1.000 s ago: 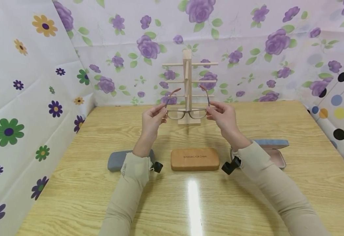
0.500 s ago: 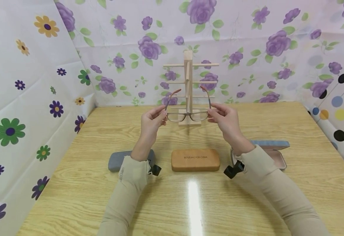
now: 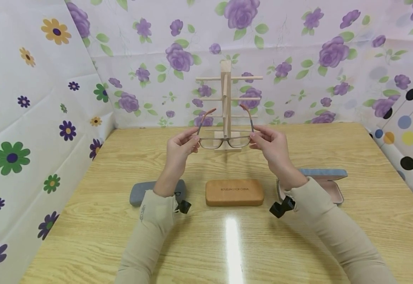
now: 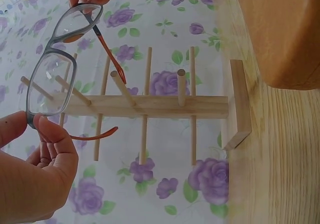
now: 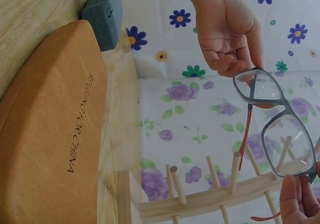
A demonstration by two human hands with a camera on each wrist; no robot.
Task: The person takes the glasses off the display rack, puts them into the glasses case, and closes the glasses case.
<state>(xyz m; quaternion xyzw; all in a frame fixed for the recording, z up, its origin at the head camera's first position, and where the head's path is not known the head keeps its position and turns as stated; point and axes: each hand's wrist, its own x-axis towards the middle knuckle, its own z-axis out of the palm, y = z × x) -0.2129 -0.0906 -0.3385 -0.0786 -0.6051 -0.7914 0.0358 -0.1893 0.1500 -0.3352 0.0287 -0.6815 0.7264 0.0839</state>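
Note:
A pair of eyeglasses (image 3: pixel 225 139) with a grey frame and orange-brown temple tips is held up, temples unfolded toward the stand. My left hand (image 3: pixel 179 154) pinches the left end of the frame, and my right hand (image 3: pixel 274 148) pinches the right end. Behind them stands a wooden eyeglass stand (image 3: pixel 226 85) with several pegs. Seen in the left wrist view, the glasses (image 4: pixel 48 49) are apart from the pegs. The right wrist view shows the left fingers (image 5: pixel 227 64) at the hinge corner of the frame.
On the wood-grain table (image 3: pixel 86 236) lie a closed blue-grey glasses case (image 3: pixel 140 192), a closed tan case (image 3: pixel 234 193) with printed lettering, and an open blue case (image 3: pixel 328 188) partly behind my right forearm. Flowered cloth (image 3: pixel 291 35) hangs behind the table.
Both hands have brought the glasses slightly lower and nearer to me, away from the stand. The grip at both ends is the same. The cases and stand keep their places.

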